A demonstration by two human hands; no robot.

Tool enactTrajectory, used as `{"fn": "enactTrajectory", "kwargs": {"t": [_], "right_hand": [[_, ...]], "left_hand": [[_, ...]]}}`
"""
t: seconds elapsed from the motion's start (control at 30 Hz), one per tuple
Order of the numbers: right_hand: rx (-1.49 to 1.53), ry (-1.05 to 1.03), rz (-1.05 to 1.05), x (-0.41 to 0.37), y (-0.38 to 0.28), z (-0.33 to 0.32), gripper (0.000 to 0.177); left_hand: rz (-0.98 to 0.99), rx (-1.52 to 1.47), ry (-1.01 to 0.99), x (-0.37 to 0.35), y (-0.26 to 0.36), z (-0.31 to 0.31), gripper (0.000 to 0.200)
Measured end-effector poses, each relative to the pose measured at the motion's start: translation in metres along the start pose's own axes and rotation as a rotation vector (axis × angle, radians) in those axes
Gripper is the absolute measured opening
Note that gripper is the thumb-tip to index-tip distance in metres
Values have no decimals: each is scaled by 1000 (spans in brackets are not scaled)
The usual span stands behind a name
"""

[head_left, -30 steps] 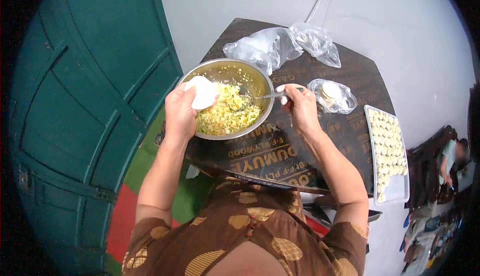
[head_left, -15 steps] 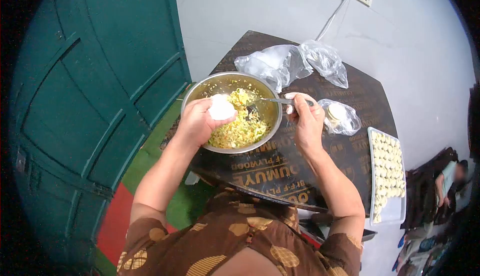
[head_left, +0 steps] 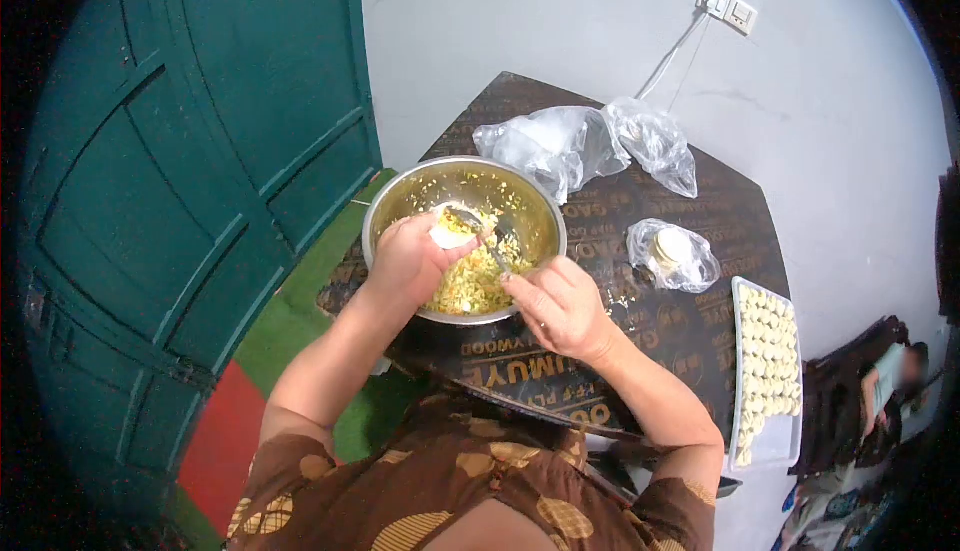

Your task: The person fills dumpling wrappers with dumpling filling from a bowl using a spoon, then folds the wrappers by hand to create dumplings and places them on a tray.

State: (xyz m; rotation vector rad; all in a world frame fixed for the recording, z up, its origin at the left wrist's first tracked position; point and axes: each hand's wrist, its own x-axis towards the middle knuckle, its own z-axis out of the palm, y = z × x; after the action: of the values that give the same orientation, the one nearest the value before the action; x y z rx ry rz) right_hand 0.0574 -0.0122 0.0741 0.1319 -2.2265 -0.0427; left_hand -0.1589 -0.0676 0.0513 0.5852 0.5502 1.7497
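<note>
My left hand (head_left: 408, 259) cups a round white dumpling wrapper (head_left: 447, 236) over the left side of a steel bowl (head_left: 385, 201). Yellow-green chopped filling (head_left: 470, 286) covers the bowl's bottom and clings to its wall. In my right hand (head_left: 563, 306), at the bowl's right front rim, is the handle of a metal spoon (head_left: 500, 259). The spoon's head reaches the wrapper, and some filling lies on it there. My right fingers are closed round the handle and hide much of it.
Clear plastic bags (head_left: 560, 146) lie on the dark printed table (head_left: 650, 351) behind the bowl. Another bag (head_left: 690, 251) holds a stack of round wrappers (head_left: 672, 245). A tray (head_left: 768, 371) of dumplings stands at right. Further right is another person (head_left: 885, 381). A green door (head_left: 200, 151) is at left.
My right hand has moved left and toward me, bringing the spoon from the filling to the wrapper. Filling now lies on the wrapper, which was bare white before.
</note>
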Motion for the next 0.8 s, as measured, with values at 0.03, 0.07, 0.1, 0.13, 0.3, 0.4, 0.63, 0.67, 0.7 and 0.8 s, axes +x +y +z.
{"fn": "enactTrajectory", "kwargs": {"t": [0.03, 0.07, 0.1, 0.13, 0.3, 0.4, 0.63, 0.67, 0.7, 0.8], "right_hand": [[-31, -40, -54, -1, 1, 1, 40], [-56, -43, -96, -1, 2, 3, 42], [-58, -43, -100, 0, 2, 4, 42], [-64, -43, -108, 0, 2, 5, 42], [-76, -79, -102, 4, 3, 4, 39], [-49, -76, -112, 6, 4, 6, 39], [-37, -85, -71, 9, 9, 1, 42], [-40, -89, -31, 9, 11, -1, 39], [-45, -93, 9, 10, 12, -1, 36], [29, 32, 144, 8, 17, -3, 26]], "left_hand": [[8, 10, 10, 0, 0, 0, 39], [11, 8, 6, -1, 0, 2, 39], [3, -9, -3, -2, 1, 4, 39], [-7, -26, -12, -2, 1, 5, 39], [-30, -20, 22, -2, 2, 6, 36], [-31, -13, 42, -1, 2, 7, 34], [-67, -55, 27, 3, 0, -2, 31], [-67, -54, 27, 2, 0, -2, 31], [-70, -56, 20, 2, 0, -2, 31], [-69, -56, 39, 1, 0, 1, 30]]}}
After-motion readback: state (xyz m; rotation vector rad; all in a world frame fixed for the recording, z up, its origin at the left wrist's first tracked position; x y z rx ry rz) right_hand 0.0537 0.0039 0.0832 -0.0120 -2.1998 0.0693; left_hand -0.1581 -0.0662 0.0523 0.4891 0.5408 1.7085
